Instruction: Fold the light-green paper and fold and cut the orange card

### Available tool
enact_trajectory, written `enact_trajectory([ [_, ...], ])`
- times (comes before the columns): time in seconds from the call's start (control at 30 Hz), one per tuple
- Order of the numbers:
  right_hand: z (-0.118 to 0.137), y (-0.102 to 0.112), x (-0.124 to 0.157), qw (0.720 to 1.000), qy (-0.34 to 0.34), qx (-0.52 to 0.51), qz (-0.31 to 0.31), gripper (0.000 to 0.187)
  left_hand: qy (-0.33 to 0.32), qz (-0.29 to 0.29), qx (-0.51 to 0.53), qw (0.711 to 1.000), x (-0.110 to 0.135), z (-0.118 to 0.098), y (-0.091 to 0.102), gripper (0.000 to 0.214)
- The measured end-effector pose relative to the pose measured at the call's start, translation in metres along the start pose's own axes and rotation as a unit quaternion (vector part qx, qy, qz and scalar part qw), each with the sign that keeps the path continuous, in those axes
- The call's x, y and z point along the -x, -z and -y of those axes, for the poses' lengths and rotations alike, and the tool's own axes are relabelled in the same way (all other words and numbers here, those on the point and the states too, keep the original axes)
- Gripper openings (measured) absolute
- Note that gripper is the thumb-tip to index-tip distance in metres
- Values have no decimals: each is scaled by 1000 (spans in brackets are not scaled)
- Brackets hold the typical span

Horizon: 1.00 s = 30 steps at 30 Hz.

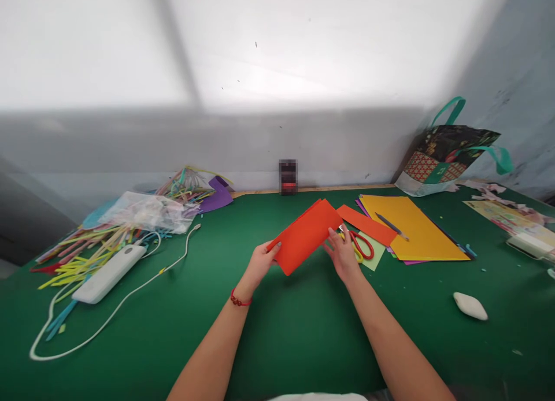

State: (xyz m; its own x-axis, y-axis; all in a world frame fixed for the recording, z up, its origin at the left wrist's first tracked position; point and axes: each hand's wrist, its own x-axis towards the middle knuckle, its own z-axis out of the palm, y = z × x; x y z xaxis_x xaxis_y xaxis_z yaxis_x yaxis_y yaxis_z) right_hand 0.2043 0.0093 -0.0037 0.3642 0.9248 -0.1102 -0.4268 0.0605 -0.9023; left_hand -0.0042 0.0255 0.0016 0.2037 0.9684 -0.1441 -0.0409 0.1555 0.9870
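Note:
A folded orange paper sheet (306,234) is held just above the green table (277,326) in the middle. My left hand (261,261) pinches its lower left edge. My right hand (342,252) grips its right edge with the fingers closed on it. A red bracelet sits on my left wrist. Right behind my right hand lie red-handled scissors (361,245) on a pale green paper piece, and an orange paper strip (366,225).
A yellow sheet stack (411,234) with a pencil (391,226) lies right of centre. A patterned bag (446,152) leans at the back right. A white power bank (109,272) with cable, coloured straws (82,253) and a plastic bag fill the left. A white lump (470,305) lies at right.

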Motion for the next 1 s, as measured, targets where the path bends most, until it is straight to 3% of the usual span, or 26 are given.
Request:
enact_trajectory([
  [0.07, -1, -5, 5, 998, -17, -25, 54, 74, -2, -4, 18, 1000, 1, 4, -8, 57],
  [0.13, -1, -7, 8, 997, -6, -33, 65, 64, 4, 13, 25, 1000, 5, 4, -13, 57],
  [0.27, 0, -3, 6, 999, -29, -9, 12, 52, 40, 128, -25, 991, 15, -6, -13, 49],
  [0.37, -1, -2, 6, 998, -54, 18, 23, 47, 57, 189, -77, 977, 19, -15, -8, 45],
  [0.63, -5, -13, 22, 984, -75, 70, 148, 43, -25, 83, -56, 995, 17, -10, -14, 41],
  [0.8, -5, -15, 22, 986, -54, 60, 147, 42, -48, 55, -92, 993, 17, -6, -16, 40],
  [1.0, -8, -15, 21, 990, -43, 66, 117, 38, -40, 93, -89, 991, 18, -6, -16, 41],
])
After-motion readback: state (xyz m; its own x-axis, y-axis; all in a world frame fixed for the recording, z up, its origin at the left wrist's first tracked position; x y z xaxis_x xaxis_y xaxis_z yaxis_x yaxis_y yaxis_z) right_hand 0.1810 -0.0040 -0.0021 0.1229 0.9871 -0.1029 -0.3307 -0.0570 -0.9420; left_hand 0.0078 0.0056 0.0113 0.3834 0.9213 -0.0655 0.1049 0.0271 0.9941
